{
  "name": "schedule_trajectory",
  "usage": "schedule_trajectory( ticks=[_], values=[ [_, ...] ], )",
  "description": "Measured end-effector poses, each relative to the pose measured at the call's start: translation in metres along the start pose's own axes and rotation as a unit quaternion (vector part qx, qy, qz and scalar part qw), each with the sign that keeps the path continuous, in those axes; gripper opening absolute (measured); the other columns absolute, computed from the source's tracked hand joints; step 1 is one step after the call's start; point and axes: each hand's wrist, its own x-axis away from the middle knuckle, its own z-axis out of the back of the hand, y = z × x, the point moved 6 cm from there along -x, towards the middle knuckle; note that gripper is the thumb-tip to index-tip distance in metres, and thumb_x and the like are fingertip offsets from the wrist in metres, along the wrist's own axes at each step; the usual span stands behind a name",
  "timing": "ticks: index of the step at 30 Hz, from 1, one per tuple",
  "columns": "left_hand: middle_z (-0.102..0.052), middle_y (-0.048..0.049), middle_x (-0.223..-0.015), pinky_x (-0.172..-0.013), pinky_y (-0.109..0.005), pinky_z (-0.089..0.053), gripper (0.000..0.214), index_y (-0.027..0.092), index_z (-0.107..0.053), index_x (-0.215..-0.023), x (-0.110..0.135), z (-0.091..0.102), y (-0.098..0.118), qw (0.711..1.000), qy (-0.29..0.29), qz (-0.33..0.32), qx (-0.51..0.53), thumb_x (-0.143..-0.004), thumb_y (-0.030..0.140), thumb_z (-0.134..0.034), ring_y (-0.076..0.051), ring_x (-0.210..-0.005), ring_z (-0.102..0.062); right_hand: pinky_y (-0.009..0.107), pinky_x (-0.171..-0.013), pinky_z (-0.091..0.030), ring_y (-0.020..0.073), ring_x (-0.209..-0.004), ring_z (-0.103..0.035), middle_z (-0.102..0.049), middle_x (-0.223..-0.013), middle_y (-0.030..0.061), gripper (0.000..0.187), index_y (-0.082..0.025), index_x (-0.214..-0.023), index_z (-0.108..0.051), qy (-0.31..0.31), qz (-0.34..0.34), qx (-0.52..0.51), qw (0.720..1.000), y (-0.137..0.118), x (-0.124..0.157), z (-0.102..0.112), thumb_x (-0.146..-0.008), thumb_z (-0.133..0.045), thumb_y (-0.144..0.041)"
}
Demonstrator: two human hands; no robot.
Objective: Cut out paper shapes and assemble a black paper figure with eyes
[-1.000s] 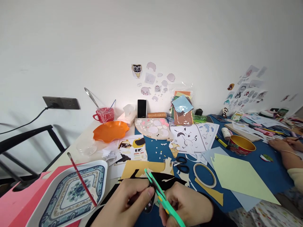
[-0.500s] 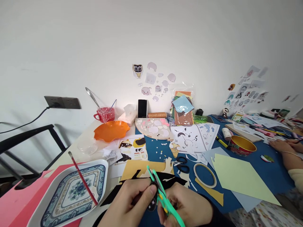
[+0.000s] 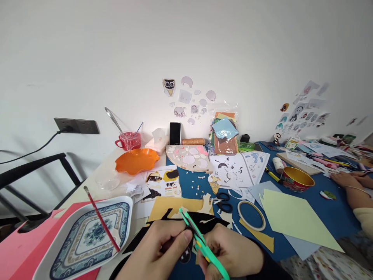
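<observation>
Green scissors in right hand; tape ring, yellow sheet beside.

- The scissors are sitting between the left hand and the right hand, at the near edge.
- The paper sheet is lying just beyond the hands, on the table.
- The tray is lying left of the hands, with a brush resting on it.
- The tape ring is lying right of the sheet.
- The bowl is standing far left, the tin far right.
- Another person's hand is resting at the right edge.
</observation>
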Motion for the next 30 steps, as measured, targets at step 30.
schedule_trajectory(
  ticks=[30],
  values=[
    [-0.055, 0.0079, -0.052, -0.036, -0.015, -0.034, 0.027, 0.02, -0.05, -0.079, 0.008, -0.043, -0.031, 0.886, 0.09, 0.23, 0.393, -0.079, 0.046, -0.055, -0.005, -0.031, -0.046, 0.023, -0.063, -0.041, 0.0096, -0.067, -0.049, -0.05, -0.078, -0.0009, 0.029, -0.019, -0.084, -0.043, 0.298, 0.184, -0.184, 0.918, 0.002, -0.007, 0.001, -0.072, -0.067, -0.03]
  ],
)
